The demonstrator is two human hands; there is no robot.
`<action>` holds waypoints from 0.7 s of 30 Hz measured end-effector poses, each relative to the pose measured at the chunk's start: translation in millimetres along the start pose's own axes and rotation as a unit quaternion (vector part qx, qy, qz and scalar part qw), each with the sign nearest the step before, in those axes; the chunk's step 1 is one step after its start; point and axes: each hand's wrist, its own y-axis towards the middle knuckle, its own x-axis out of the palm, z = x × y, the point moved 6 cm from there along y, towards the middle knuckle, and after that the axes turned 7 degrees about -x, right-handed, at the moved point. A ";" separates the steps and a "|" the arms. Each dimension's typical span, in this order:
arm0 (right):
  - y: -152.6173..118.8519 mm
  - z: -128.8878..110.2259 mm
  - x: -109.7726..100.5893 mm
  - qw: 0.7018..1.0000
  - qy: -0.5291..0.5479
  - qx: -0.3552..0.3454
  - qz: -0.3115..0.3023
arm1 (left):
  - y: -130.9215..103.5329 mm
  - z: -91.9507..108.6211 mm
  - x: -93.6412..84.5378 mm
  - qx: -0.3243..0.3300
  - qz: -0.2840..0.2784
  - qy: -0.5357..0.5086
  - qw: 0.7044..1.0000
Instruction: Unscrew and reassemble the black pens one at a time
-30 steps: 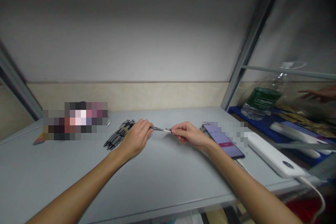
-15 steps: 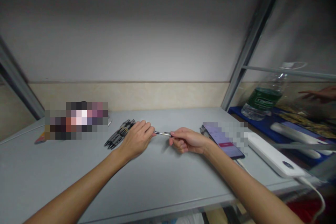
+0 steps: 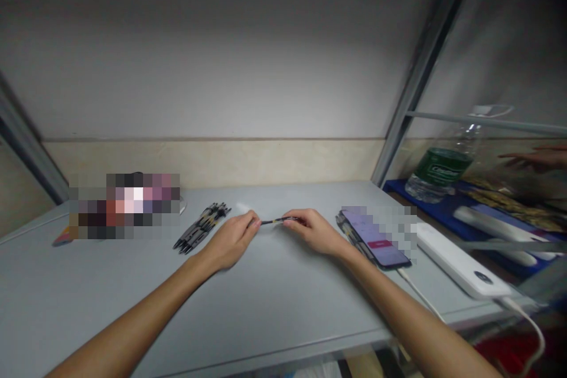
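Observation:
A thin dark pen (image 3: 271, 222) spans the gap between my two hands above the middle of the grey table (image 3: 274, 307). My left hand (image 3: 237, 235) pinches its left end, and my right hand (image 3: 312, 229) is closed on its right end. Several grey and black pens (image 3: 200, 229) lie side by side on the table, just left of my left hand. On the far side of my right hand, a phone (image 3: 376, 239) with a lit screen lies partly over more pens (image 3: 348, 227).
A white power bank (image 3: 460, 263) with a cable lies at the right. Beyond the metal rail stand a green-labelled bottle (image 3: 445, 165) and a blue tray (image 3: 398, 189). Another person's hand (image 3: 538, 159) shows at the far right. A blurred-out item (image 3: 133, 201) sits back left.
My left hand has opened out from over the pen to a fingertip pinch, baring more of the lying pens. My right fingers have shifted on the pen, which now tilts slightly up to the right.

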 end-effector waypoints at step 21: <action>-1.5 12.1 -14.4 0.993 0.093 0.055 0.056 | 5.7 -18.5 -10.8 -0.084 0.083 -0.311 0.943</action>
